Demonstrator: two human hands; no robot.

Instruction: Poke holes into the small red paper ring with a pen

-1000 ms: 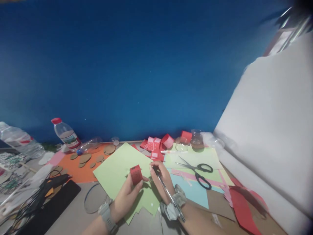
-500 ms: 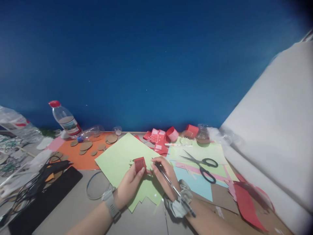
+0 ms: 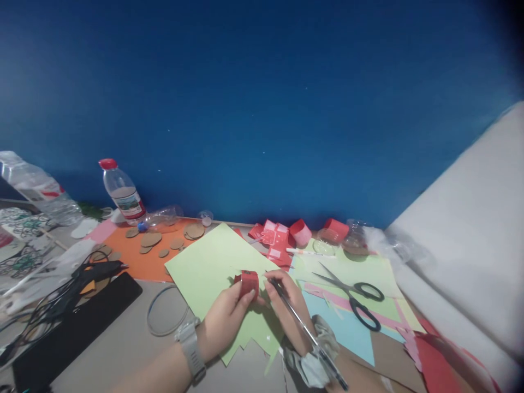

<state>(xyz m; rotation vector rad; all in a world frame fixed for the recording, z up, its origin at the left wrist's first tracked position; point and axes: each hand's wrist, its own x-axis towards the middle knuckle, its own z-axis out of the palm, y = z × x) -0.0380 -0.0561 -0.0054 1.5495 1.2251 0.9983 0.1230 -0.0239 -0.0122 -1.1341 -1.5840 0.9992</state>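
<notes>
Between the thumb and fingers of my left hand (image 3: 227, 316) is a small red paper piece (image 3: 249, 284), held above a light green sheet (image 3: 221, 251). Its far side shows dark marks too small to read. My right hand (image 3: 289, 305) is closed around a pen (image 3: 301, 323), whose tip points at the red piece without clearly touching it; the pen's back end rests over the wrist. The green sheet lies tilted on the grey table, its near edge cut in a zigzag. Black-handled scissors (image 3: 354, 292) lie partly open to the right on coloured papers.
On the left are a red-capped bottle (image 3: 126, 196), cardboard discs (image 3: 151, 239) on orange paper (image 3: 126, 256), black cables and a long black object (image 3: 82, 333). Red paper pieces (image 3: 280, 240) and clear plastic parts stand along the blue wall. Red scraps (image 3: 440, 365) lie at the right.
The view has shifted, so most things sit slightly elsewhere in the picture. The red piece has turned in my left hand and now shows dark marks. My right hand still holds the pen.
</notes>
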